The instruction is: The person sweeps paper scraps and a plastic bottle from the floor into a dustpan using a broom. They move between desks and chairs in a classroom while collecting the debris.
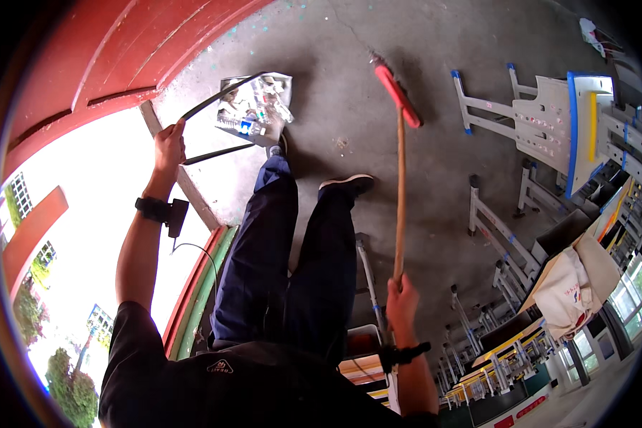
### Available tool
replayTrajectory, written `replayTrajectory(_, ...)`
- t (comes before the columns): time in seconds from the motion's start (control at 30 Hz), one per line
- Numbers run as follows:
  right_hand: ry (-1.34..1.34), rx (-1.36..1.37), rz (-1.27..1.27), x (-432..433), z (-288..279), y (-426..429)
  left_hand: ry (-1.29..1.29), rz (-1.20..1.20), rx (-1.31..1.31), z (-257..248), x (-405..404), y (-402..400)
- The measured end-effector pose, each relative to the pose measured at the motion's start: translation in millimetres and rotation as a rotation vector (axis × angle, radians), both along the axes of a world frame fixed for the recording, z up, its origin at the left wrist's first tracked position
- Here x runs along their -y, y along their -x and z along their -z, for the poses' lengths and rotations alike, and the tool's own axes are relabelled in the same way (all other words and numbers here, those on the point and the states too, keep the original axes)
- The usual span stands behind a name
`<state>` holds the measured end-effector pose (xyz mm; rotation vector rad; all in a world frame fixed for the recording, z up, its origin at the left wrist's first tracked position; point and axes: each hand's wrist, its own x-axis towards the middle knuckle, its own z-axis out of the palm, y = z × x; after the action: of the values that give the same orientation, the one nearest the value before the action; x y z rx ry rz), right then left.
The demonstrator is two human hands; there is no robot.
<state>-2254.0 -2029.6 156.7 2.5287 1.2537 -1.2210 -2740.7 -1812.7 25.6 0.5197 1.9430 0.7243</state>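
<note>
My left hand is closed around the dark handle of a long-handled dustpan. Its metal pan holds crumpled litter and a clear plastic bottle, and sits by my left shoe. My right hand grips the wooden stick of a broom. The broom's red head is on the concrete floor ahead of me, to the right of the dustpan, with a little grey debris at its far end.
A red door stands at the upper left, beside a bright doorway. Desks and chairs with metal legs fill the right side, one chair closest to the broom. A white cloth bag lies on a desk. Small debris dots the floor.
</note>
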Motion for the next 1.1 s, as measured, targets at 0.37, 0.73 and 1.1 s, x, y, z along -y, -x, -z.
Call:
replayTrajectory(0.37, 0.006, 0.107, -0.146, -131.9, 75.4, -21.1, -0.004, 0.212, -0.118, 0.9, -28.9, -30.0)
replayTrajectory(0.73, 0.12, 0.037, -0.159, 25.8, -16.6, -25.0, -0.053, 0.296, -0.117, -0.9, -48.7, -59.8)
replayTrajectory(1.1, 0.293, -0.38, 1.081, 96.2, -114.0, 76.8, -0.006, 0.644, -0.239, 33.2, -79.4, -87.1)
